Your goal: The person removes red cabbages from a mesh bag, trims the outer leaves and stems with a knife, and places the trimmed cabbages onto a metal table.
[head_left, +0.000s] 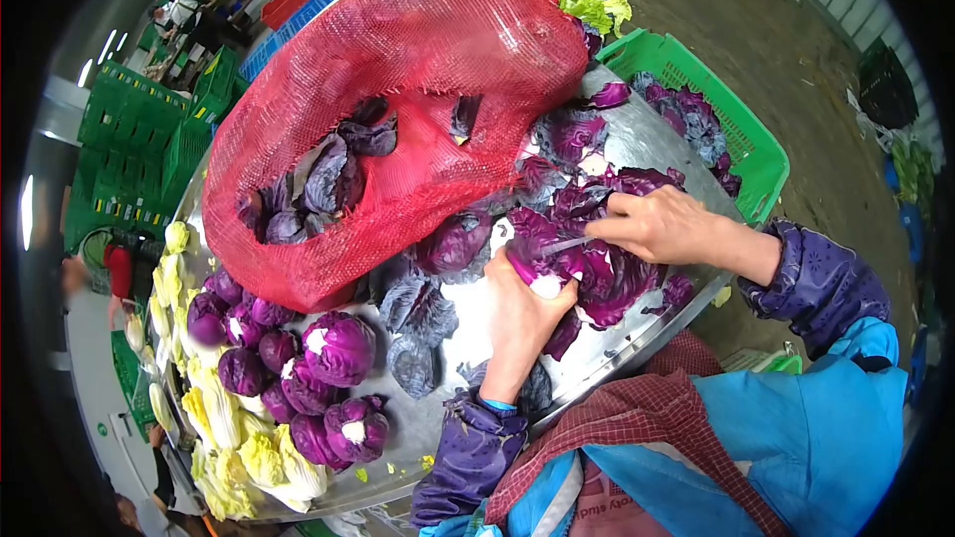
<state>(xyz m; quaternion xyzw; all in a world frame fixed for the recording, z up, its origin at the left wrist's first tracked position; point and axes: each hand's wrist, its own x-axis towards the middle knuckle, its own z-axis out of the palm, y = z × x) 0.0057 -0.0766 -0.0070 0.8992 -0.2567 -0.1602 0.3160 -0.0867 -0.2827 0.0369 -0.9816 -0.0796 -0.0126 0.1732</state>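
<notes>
My left hand [525, 316] is wrapped around a red cabbage [521, 265] with a pale cut stem end, low over the metal table. My right hand [662, 224] is closed on a knife, its handle hidden in the fist. The thin knife blade [565, 246] lies against the cabbage. Loose purple cabbage leaves [615, 283] are heaped under and beside both hands. Left of my left hand lie darker outer leaves [418, 308]. A large red mesh bag [398, 70] sits beyond the hands, its mouth open, with some cabbages or leaves inside.
Several trimmed red cabbages [338, 348] are grouped at the left of the metal table [423, 428]. Yellow-green Chinese cabbages [224, 418] line its left edge. A green crate [761, 154] of purple leaves stands at the far right. Stacked green crates [129, 124] and other people are in the background.
</notes>
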